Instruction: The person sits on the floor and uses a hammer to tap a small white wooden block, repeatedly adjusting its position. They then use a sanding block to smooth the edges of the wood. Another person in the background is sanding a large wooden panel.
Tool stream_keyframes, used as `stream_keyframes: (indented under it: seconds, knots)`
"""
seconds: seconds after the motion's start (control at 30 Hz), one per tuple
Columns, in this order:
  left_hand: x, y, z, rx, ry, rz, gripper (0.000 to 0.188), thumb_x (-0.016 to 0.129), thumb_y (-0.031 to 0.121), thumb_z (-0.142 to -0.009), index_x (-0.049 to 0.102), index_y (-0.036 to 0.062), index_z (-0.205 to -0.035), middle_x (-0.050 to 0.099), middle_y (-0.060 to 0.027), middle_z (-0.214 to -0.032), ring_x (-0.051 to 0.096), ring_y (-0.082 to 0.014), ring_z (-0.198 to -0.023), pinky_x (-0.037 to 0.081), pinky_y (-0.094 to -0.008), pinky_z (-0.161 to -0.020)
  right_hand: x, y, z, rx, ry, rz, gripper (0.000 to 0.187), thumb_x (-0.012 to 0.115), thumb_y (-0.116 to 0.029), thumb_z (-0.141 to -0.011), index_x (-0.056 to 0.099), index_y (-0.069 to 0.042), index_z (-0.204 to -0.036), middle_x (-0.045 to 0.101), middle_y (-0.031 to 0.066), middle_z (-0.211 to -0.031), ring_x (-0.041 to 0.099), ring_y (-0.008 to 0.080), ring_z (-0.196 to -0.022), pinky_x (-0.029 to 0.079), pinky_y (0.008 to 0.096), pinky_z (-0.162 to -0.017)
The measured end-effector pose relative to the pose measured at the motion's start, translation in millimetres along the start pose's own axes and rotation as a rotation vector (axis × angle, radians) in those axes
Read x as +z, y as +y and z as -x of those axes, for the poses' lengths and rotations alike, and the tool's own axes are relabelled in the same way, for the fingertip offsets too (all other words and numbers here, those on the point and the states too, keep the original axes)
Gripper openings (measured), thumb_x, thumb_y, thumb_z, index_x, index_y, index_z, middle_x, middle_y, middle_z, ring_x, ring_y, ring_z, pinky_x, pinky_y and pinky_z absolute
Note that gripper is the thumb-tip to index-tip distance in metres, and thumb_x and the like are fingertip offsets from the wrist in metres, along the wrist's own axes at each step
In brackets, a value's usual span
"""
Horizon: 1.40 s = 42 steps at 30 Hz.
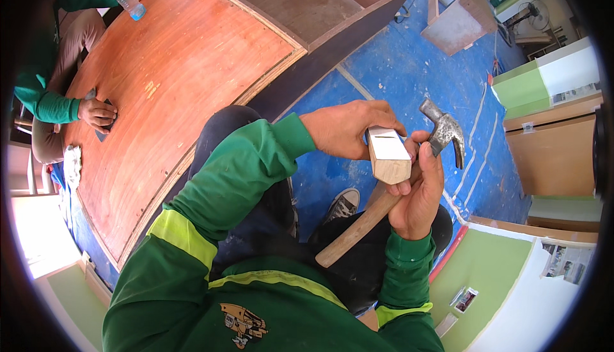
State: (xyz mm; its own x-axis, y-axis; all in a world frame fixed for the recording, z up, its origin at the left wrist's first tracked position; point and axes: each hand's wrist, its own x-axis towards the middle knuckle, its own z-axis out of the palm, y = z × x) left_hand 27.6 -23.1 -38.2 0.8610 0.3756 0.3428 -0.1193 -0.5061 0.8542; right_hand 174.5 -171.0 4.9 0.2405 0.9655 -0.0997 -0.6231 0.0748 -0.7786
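Note:
Over my lap, my left hand point(345, 129) is closed on a wooden hand plane point(391, 153), gripping its far left side. The plane's pale flat sole with a dark slit faces up, and its angled wooden end points toward me. My right hand point(422, 201) is wrapped round a claw hammer point(361, 227) just below its worn metal head. The hammer's wooden handle slants down to the left, passing under the plane. Some right fingertips show at the plane's right side and below it; whether they press on it I cannot tell.
At left lies a large reddish wooden panel point(185, 64) on a dark cabinet. A co-worker's hand point(97, 114) rests on a dark block on it; a plastic bottle point(130, 3) stands farther back. Blue sheeting point(358, 64) covers the floor. A white-and-brown box unit point(457, 29) stands far right.

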Motion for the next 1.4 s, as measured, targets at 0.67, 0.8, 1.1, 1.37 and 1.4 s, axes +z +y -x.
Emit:
stream_keyframes:
  seconds: [0.67, 0.8, 1.1, 1.37, 1.4]
  knots:
    - [-0.4, -0.5, -1.8, 0.028, -0.039, 0.023, 0.049, 0.081, 0.013, -0.085, 0.069, 0.0027, -0.131, 0.068, -0.0187, -0.116, 0.067, -0.0348, -0.111, 0.054, -0.0429, -0.095, 1.4, -2.7, 0.9, 0.025, 0.025, -0.002, 0.024, 0.063, -0.024, -0.108, 0.059, -0.008, -0.126, 0.055, 0.0022, -0.089, 0.047, 0.0059, -0.055, 0.042, 0.0235, -0.048]
    - [-1.3, -0.5, -1.9, 0.02, -0.043, 0.018, 0.049, 0.082, 0.015, -0.085, 0.07, 0.0028, -0.131, 0.069, -0.0186, -0.118, 0.066, -0.0343, -0.113, 0.054, -0.0432, -0.096, 0.8, -2.4, 0.9, 0.028, 0.021, -0.002, 0.025, 0.064, -0.024, -0.108, 0.059, -0.008, -0.126, 0.056, 0.0022, -0.089, 0.048, 0.006, -0.055, 0.042, 0.0236, -0.048]
    - [-1.1, -0.2, -1.6, 0.02, -0.038, 0.024, 0.05, 0.083, 0.018, -0.086, 0.069, 0.002, -0.131, 0.069, -0.0196, -0.121, 0.066, -0.0344, -0.116, 0.053, -0.0434, -0.099, 1.2, -2.8, 1.0, 0.039, 0.01, -0.021, 0.025, 0.064, -0.024, -0.108, 0.059, -0.008, -0.126, 0.057, 0.002, -0.089, 0.049, 0.0056, -0.056, 0.042, 0.0231, -0.049]
    - [-1.3, 0.3, -2.0, 0.029, -0.042, 0.022, 0.048, 0.082, 0.019, -0.086, 0.069, 0.0015, -0.129, 0.069, -0.0197, -0.122, 0.066, -0.0349, -0.116, 0.053, -0.0442, -0.099, 0.0, -1.9, 1.4, 0.034, 0.006, -0.027, 0.025, 0.064, -0.023, -0.107, 0.059, -0.008, -0.126, 0.057, 0.0018, -0.09, 0.048, 0.0056, -0.056, 0.041, 0.0235, -0.049]
    - [-1.6, 0.9, -2.4, 0.035, -0.041, 0.021, 0.047, 0.082, 0.018, -0.087, 0.069, 0.0013, -0.129, 0.069, -0.0195, -0.122, 0.066, -0.0348, -0.116, 0.053, -0.044, -0.099, -0.1, -2.0, 1.1, 0.032, 0.006, -0.03, 0.025, 0.064, -0.023, -0.107, 0.059, -0.007, -0.126, 0.057, 0.0018, -0.09, 0.048, 0.0056, -0.056, 0.041, 0.0236, -0.049]
